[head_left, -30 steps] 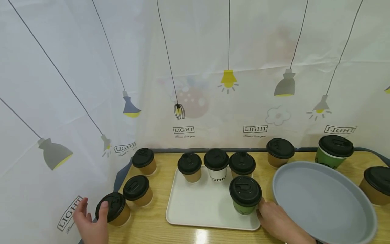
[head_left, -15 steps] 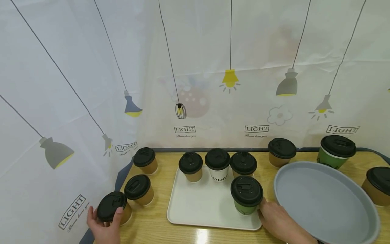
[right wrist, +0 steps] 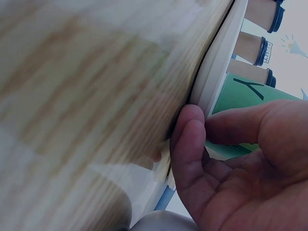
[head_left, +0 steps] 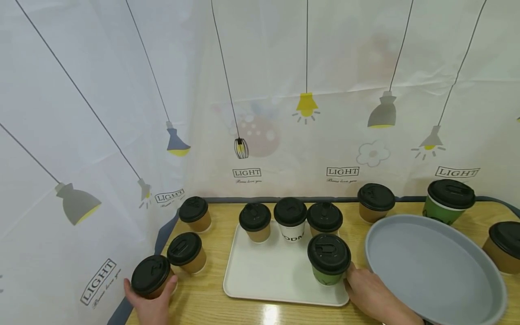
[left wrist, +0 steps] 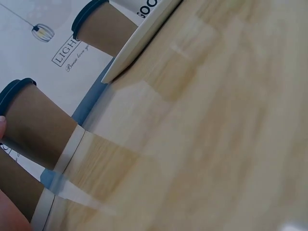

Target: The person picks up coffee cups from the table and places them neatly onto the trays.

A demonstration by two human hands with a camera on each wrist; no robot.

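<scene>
At the table's left front, my left hand (head_left: 150, 309) holds a brown paper cup with a black lid (head_left: 151, 276), thumb on its right side and fingers on its left. Only slivers of that hand show in the left wrist view. My right hand (head_left: 367, 289) pinches the right edge of a white rectangular tray (head_left: 264, 280), thumb above the rim and fingers below in the right wrist view. Just inside that corner stands a green cup with a black lid (head_left: 328, 262). Along the tray's back stand a brown cup (head_left: 257, 223), a white lettered cup (head_left: 291, 221) and another brown cup (head_left: 325, 219).
Two more brown cups (head_left: 188, 253) (head_left: 196, 214) stand behind the held one. On the right lies a grey oval tray (head_left: 430, 262), with a brown cup (head_left: 375, 202), a large green cup (head_left: 447, 201) and another brown cup (head_left: 503, 246) around it. A printed cloth (head_left: 276, 135) hangs behind.
My left hand has moved right onto the front-left brown cup and closed around it; the cup looks slightly shifted. The right hand stays at the tray's edge.
</scene>
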